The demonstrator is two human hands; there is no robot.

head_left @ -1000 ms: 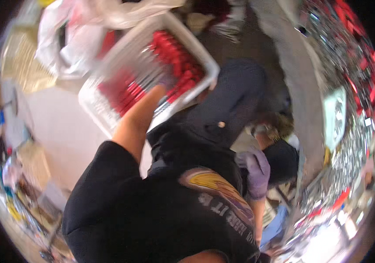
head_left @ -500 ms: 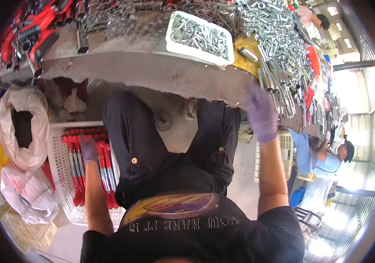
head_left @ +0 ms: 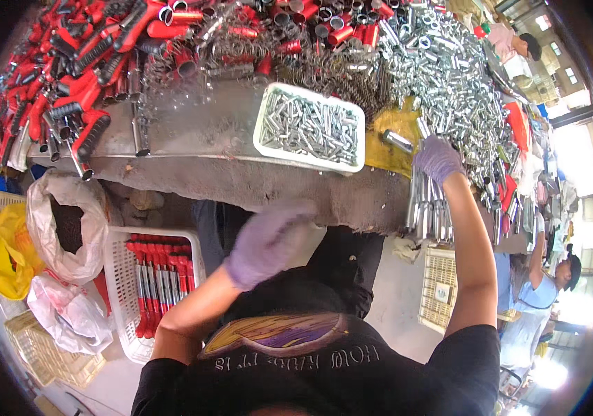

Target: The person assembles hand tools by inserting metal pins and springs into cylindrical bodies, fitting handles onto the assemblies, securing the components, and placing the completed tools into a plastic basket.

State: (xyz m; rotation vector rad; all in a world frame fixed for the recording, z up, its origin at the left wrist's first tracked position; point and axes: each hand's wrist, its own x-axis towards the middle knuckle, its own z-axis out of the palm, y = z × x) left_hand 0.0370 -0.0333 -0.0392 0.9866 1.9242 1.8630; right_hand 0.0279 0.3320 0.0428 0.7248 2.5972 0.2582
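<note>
Gloved right hand (head_left: 440,161) curls over silver tubes (head_left: 424,206) on the bench (head_left: 203,139), though whether it pinches one cannot be told; the left hand (head_left: 266,244), blurred over the lap (head_left: 338,281), has unreadable fingers. Tubes bunched at the bench's edge could roll off if nudged.

Shiny metal tubes (head_left: 433,208) gleam right of a smooth white plastic tray (head_left: 308,160) of glinting metal pins (head_left: 310,130); to the tray's left lie glossy red handles (head_left: 87,99), and below it the desk (head_left: 352,202) shows a rough, matt front.
</note>
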